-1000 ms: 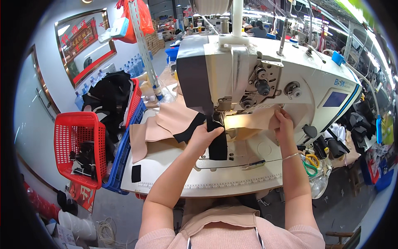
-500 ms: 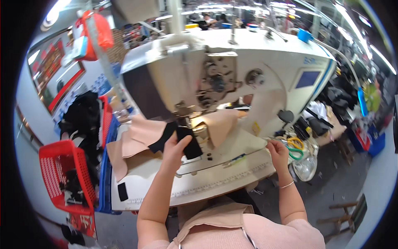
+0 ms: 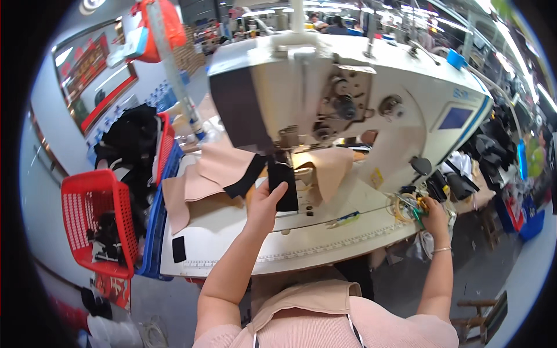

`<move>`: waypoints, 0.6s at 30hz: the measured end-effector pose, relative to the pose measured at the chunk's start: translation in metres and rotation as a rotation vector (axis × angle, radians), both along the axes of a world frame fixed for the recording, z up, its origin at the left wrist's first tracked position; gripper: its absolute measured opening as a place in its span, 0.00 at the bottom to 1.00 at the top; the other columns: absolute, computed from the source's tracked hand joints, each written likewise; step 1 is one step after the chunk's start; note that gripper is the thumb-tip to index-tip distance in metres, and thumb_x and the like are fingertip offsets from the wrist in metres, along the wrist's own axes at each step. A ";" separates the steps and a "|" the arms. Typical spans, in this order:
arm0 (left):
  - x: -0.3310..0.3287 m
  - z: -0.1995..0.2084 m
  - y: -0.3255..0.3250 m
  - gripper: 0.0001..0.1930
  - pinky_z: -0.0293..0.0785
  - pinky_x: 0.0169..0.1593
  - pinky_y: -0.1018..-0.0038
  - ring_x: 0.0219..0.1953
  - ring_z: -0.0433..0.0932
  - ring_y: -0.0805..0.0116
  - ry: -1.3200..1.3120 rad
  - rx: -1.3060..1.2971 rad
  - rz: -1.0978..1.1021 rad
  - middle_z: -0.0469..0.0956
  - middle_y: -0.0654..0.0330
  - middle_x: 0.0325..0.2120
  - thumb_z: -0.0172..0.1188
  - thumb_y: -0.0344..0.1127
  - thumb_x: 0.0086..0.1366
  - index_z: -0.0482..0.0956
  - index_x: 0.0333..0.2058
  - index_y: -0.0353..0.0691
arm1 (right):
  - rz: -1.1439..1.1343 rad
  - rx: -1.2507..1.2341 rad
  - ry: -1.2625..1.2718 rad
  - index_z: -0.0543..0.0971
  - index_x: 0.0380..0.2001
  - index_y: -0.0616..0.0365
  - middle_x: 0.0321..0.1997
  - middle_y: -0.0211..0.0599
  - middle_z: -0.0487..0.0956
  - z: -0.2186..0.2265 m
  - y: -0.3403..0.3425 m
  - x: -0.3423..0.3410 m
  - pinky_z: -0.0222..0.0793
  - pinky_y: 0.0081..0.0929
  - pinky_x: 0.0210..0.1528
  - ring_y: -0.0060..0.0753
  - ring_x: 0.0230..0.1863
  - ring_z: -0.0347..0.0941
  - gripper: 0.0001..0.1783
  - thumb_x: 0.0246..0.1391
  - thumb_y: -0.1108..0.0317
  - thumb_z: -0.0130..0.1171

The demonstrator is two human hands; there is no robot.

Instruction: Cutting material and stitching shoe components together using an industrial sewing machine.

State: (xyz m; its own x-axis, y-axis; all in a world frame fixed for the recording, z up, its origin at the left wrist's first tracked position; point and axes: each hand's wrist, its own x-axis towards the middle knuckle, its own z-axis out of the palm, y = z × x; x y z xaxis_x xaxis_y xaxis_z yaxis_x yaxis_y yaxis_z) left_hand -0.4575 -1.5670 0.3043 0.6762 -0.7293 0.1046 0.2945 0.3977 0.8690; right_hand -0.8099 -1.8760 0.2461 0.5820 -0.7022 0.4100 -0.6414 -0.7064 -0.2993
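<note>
My left hand (image 3: 264, 207) grips a black fabric piece (image 3: 286, 194) between thumb and fingers, just in front of the needle area of a white sewing machine (image 3: 400, 87). Pale pink fabric pieces (image 3: 223, 165) with a black strip (image 3: 246, 178) along one edge lie left of that hand. Another pink piece (image 3: 333, 168) is under the machine arm. At the right end of the table, my right hand (image 3: 436, 220) has its fingers closed around the handles of scissors (image 3: 419, 213), yellow and green parts showing. Its fingertips are partly hidden, and blades overlap other items there.
A small black patch (image 3: 178, 249) lies at the table's left front corner. Small snips (image 3: 343, 219) rest behind a ruler strip (image 3: 313, 246). Left of the table are a red basket (image 3: 129, 226) and a blue crate (image 3: 154, 249). A wooden stool (image 3: 484, 313) stands lower right.
My right hand has moved right, from the table's edge onto the scissors, and closed there. My left hand still holds the black piece by the needle. The whole view has shifted.
</note>
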 end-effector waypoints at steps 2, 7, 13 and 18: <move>0.022 0.007 0.004 0.11 0.74 0.31 0.78 0.28 0.76 0.73 -0.030 0.030 0.081 0.76 0.62 0.31 0.55 0.32 0.62 0.72 0.42 0.35 | 0.057 -0.198 0.032 0.72 0.48 0.54 0.44 0.45 0.73 0.015 0.007 -0.004 0.68 0.37 0.47 0.52 0.46 0.70 0.32 0.31 0.82 0.57; 0.074 0.020 0.013 0.12 0.69 0.26 0.79 0.22 0.73 0.74 -0.107 0.117 0.213 0.75 0.60 0.23 0.61 0.34 0.58 0.75 0.35 0.30 | 0.204 -0.046 -0.120 0.72 0.50 0.54 0.43 0.40 0.72 0.047 0.056 -0.014 0.70 0.25 0.39 0.39 0.42 0.72 0.35 0.30 0.86 0.56; 0.067 0.010 0.025 0.12 0.73 0.33 0.81 0.28 0.75 0.76 -0.108 0.041 0.202 0.78 0.60 0.27 0.64 0.31 0.55 0.76 0.35 0.29 | 0.722 1.228 -0.393 0.66 0.54 0.54 0.38 0.27 0.68 0.033 0.145 0.048 0.67 0.20 0.35 0.20 0.32 0.68 0.36 0.39 0.73 0.68; 0.057 0.010 0.048 0.11 0.71 0.28 0.81 0.25 0.75 0.77 -0.160 0.133 0.228 0.77 0.60 0.27 0.62 0.30 0.56 0.76 0.35 0.30 | 1.075 1.496 -0.067 0.56 0.60 0.53 0.41 0.34 0.66 0.039 0.190 0.155 0.63 0.19 0.34 0.20 0.31 0.64 0.35 0.56 0.47 0.52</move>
State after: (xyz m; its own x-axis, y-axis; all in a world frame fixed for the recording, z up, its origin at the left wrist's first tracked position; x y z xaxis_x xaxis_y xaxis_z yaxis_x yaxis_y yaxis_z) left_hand -0.4001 -1.5188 0.3141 0.8064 -0.5752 0.1371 0.0660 0.3179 0.9458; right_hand -0.6549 -1.6861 0.2853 0.9825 0.1612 -0.0937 -0.1099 0.0946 -0.9894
